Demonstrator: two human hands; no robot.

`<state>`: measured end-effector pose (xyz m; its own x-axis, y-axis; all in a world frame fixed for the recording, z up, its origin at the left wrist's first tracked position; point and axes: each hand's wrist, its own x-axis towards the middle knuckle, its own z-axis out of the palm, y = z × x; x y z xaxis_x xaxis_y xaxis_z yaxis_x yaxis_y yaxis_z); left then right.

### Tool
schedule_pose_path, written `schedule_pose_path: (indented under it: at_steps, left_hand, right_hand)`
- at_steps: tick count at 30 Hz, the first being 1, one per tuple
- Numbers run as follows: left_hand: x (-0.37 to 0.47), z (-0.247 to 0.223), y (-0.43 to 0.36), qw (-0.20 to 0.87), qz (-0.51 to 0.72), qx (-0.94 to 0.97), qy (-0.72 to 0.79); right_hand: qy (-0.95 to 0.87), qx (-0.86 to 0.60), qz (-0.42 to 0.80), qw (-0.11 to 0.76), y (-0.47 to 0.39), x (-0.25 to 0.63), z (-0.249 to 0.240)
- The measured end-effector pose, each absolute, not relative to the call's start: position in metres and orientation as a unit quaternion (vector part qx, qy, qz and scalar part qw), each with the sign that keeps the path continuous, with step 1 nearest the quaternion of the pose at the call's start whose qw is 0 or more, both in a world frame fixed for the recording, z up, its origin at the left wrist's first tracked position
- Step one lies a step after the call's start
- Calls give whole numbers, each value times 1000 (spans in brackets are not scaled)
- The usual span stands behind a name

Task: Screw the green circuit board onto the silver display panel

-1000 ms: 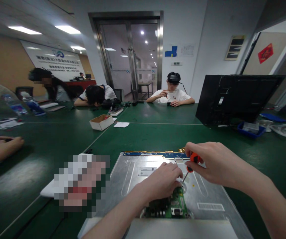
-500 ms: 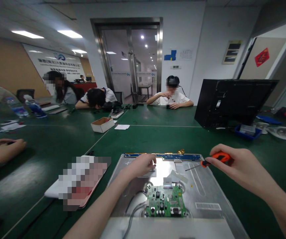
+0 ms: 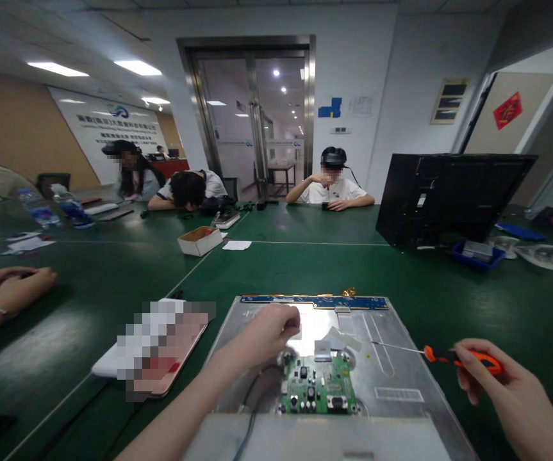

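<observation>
In front of me lies a metal-backed display panel (image 3: 391,358) with a green circuit board (image 3: 317,384) on its lower middle. A narrow blue circuit strip (image 3: 300,301) runs along its far edge, and a flat ribbon cable (image 3: 323,351) lies above the green board. My left hand (image 3: 271,330) is over the panel's left half, its fingers curled together; what they hold, if anything, is hidden. My right hand (image 3: 502,384), off the panel's right edge, grips the orange and black handle of a screwdriver (image 3: 449,355). Its shaft points left over the panel.
A pink phone-like object (image 3: 180,358), partly blurred, lies left of the panel on the green table (image 3: 305,266). Beyond are a small white box (image 3: 200,242), a black monitor (image 3: 453,198) and a blue tray (image 3: 478,254). Another person's hands (image 3: 11,291) rest at left; several people sit around.
My right hand has moved down and right with the screwdriver, whose shaft now lies nearly level. My left hand has come slightly nearer to me, its fingers more curled.
</observation>
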<state>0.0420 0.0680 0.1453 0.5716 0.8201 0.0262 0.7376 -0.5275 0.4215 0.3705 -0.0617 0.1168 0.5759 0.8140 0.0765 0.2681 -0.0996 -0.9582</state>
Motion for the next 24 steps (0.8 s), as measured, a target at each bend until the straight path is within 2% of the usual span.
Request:
schedule_pose_path:
  at_steps: [5,13,20,24]
  left_hand:
    - [56,138,10,225,170,880,383]
    - [88,89,-32,244,201,881,352]
    - [120,39,-25,47,340,868,360]
    - [129,37,-27,-39,444,826,346]
  right_hand:
    - [-354,-701,305,539,-77,383,90]
    - [-363,-709,339,501,-94,390,66]
    - [-354,-694,376,501,-92,380,67]
    - [-343,-684,340,547,-92,363,72]
